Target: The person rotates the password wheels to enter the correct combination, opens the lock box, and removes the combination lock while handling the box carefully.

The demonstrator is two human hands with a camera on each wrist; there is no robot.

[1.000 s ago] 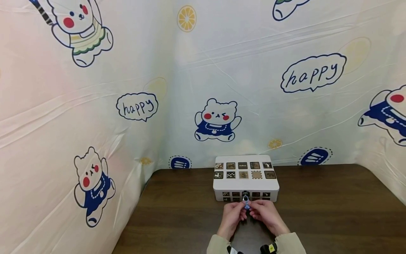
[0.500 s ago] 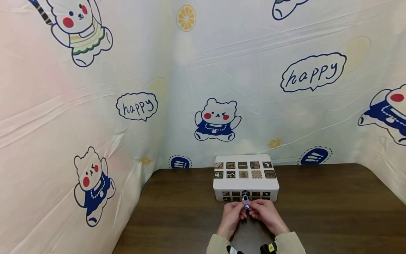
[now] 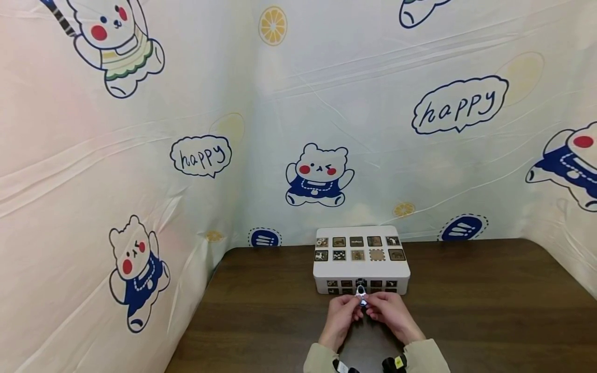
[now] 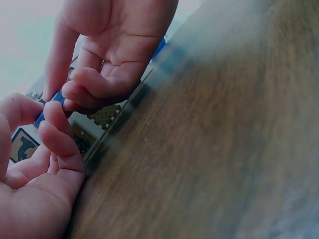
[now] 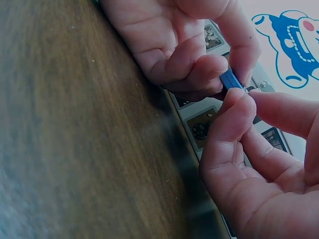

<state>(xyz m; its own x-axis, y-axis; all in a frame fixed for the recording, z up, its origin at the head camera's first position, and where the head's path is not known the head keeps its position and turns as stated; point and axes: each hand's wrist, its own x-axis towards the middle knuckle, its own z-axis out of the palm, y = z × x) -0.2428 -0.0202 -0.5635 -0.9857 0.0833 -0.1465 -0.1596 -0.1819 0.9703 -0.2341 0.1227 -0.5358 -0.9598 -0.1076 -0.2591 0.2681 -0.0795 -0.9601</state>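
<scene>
In the head view a small blue padlock (image 3: 361, 300) with a silver shackle is at the front latch (image 3: 361, 283) of a white box (image 3: 361, 269) printed with dark square pictures. My left hand (image 3: 341, 317) pinches the padlock between thumb and finger from the left. From the other side my right hand (image 3: 391, 317) pinches it as well. Both wrist views show the blue padlock body (image 5: 230, 79) between the two hands' fingertips. Whether the shackle passes through the latch is too small to tell. The box's lid is down.
The box stands at the back of a dark wooden table (image 3: 466, 300). Behind and to the sides hangs a pale curtain (image 3: 373, 119) printed with bears and "happy" bubbles. Each wrist wears a dark strap with a small device (image 3: 394, 364).
Both hands hold nearly the same place. The padlock has turned slightly, its face looking more silvery and less blue than a second ago. The box has not moved.
</scene>
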